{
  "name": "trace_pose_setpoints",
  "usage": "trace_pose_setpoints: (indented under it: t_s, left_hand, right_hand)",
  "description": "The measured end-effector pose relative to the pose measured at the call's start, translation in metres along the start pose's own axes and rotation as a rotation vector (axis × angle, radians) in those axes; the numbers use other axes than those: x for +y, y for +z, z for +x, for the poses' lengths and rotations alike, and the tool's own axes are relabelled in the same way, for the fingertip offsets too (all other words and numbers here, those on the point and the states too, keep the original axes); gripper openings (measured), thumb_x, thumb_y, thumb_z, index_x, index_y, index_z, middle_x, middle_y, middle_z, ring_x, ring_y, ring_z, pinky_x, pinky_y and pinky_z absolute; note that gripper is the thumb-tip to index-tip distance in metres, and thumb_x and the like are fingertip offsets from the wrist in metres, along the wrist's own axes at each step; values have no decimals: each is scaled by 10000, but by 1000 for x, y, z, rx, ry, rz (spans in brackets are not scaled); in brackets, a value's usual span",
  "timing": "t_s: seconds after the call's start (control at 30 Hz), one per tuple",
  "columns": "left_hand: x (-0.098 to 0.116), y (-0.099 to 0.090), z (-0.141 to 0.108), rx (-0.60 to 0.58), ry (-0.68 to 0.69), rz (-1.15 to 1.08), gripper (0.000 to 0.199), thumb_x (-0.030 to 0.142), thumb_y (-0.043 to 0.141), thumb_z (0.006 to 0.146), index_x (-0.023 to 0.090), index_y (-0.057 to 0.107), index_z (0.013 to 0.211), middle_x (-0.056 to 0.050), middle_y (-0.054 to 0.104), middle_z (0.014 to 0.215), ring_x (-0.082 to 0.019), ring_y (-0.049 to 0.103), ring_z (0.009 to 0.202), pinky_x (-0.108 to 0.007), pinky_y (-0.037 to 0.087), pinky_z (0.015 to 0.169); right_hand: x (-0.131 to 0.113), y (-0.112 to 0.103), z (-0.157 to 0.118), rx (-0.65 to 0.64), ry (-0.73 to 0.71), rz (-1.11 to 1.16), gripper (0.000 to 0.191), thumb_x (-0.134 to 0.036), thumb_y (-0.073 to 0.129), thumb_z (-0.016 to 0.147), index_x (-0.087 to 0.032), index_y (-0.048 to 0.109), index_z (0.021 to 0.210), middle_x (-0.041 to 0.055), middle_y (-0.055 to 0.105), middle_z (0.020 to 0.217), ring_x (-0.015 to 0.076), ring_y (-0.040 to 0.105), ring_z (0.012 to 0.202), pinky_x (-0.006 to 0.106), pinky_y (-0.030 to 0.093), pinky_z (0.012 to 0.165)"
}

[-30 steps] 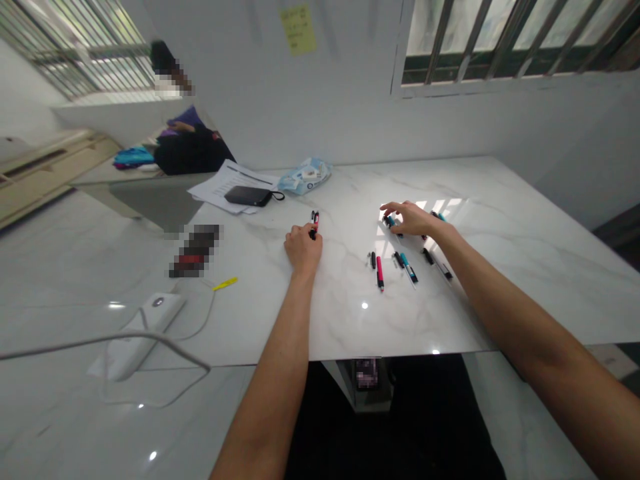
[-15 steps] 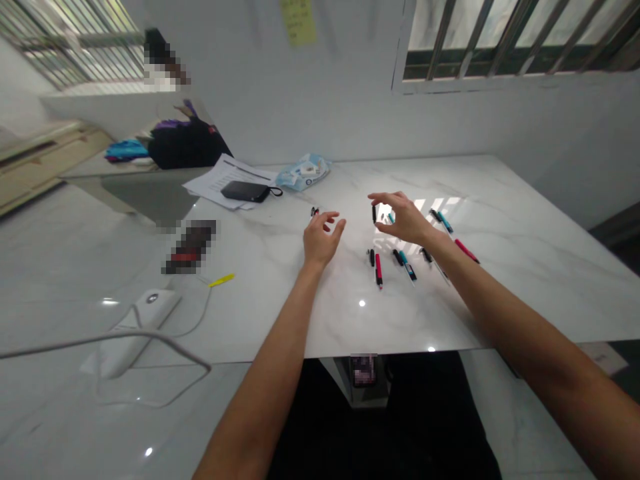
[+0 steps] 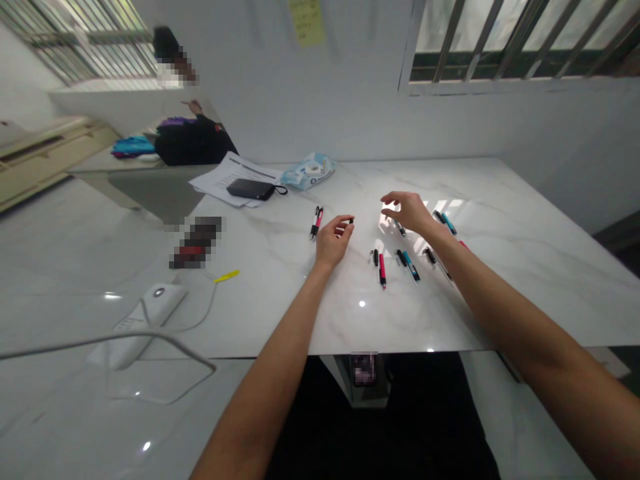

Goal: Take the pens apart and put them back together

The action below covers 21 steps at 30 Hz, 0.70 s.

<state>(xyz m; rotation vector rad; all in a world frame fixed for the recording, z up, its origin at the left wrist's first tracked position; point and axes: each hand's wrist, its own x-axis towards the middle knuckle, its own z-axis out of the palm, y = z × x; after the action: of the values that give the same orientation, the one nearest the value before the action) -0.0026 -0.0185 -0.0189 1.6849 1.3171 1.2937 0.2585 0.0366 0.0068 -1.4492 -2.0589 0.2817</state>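
My left hand (image 3: pixel 334 241) rests above the white marble table (image 3: pixel 480 300), its fingertips pinching a small black pen piece (image 3: pixel 351 220). Just left of that hand lies a black-and-red pen (image 3: pixel 316 222). My right hand (image 3: pixel 407 212) hovers with its fingers apart, holding nothing, closest to a black pen (image 3: pixel 400 228). Below it lie a pink pen (image 3: pixel 382 270), a teal-and-black pen (image 3: pixel 411 265) and a black pen (image 3: pixel 430 255). A teal pen (image 3: pixel 447 223) sits farther right.
Papers (image 3: pixel 230 180) under a black pouch (image 3: pixel 250 189) and a plastic packet (image 3: pixel 307 172) lie at the table's far edge. A pixelated object (image 3: pixel 197 242), a yellow pen-like item (image 3: pixel 227 275) and a white corded power strip (image 3: pixel 145 325) lie left.
The small black piece pinched by my right hand now shows at my left fingertips. My left hand has moved right, and my right hand has opened.
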Motion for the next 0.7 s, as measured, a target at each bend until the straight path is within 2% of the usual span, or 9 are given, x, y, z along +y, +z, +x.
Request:
trace_pose_setpoints:
  t_s: [0.1, 0.2, 0.27, 0.43, 0.5, 0.57, 0.7]
  left_hand:
    - [3, 0, -2, 10, 40, 71, 231, 267, 701, 966, 242, 821, 1162, -45, 808, 988, -143, 689, 758, -270, 562, 722]
    - [3, 0, -4, 6, 64, 100, 237, 268, 717, 959, 245, 808, 1177, -39, 795, 986, -143, 682, 760, -273, 561, 736]
    - [4, 1, -5, 8, 67, 109, 242, 261, 738, 942, 237, 793, 1177, -25, 783, 932, -144, 683, 758, -273, 558, 749]
    - [11, 4, -7, -13, 87, 104, 137, 203, 693, 911, 223, 758, 1030, -24, 784, 958, -145, 691, 775, -273, 535, 735]
    - [15, 6, -9, -37, 117, 97, 119, 169, 656, 887, 221, 723, 971, -18, 767, 943, -145, 674, 761, -279, 514, 730]
    - [18, 7, -11, -56, 133, 115, 93, 162, 629, 880, 224, 682, 924, 5, 708, 833, -143, 617, 699, -292, 480, 719]
    - [22, 6, -14, -88, 136, 201, 121, 214, 537, 965, 240, 643, 912, 24, 582, 700, -163, 540, 654, -312, 417, 686]
  right_hand:
    - [13, 6, 6, -28, 52, -48, 281, -288, 800, 893, -200, 847, 1156, 122, 854, 1109, 292, 770, 943, 470, 607, 947]
    - [12, 13, 9, -57, 71, -75, 217, -150, 706, 874, -186, 873, 1007, 105, 859, 968, 269, 779, 895, 436, 604, 946]
    - [7, 12, 9, -13, 96, -37, 237, -108, 665, 860, -188, 874, 938, 93, 851, 900, 257, 781, 875, 428, 605, 945]
    - [-7, 0, -11, 170, 147, 362, 164, -279, 786, 876, -201, 851, 1005, 79, 842, 945, 243, 798, 855, 436, 642, 882]
    - [-15, -1, -26, 172, 142, 557, 232, -374, 848, 843, -210, 833, 1007, 71, 836, 954, 246, 811, 881, 439, 660, 881]
    - [-23, 1, -42, 157, 129, 714, 298, -435, 899, 791, -219, 815, 978, 61, 835, 951, 248, 817, 908, 451, 672, 915]
    - [-36, 11, -63, 171, 127, 842, 353, -480, 949, 729, -238, 794, 934, 39, 837, 948, 249, 814, 939, 482, 670, 996]
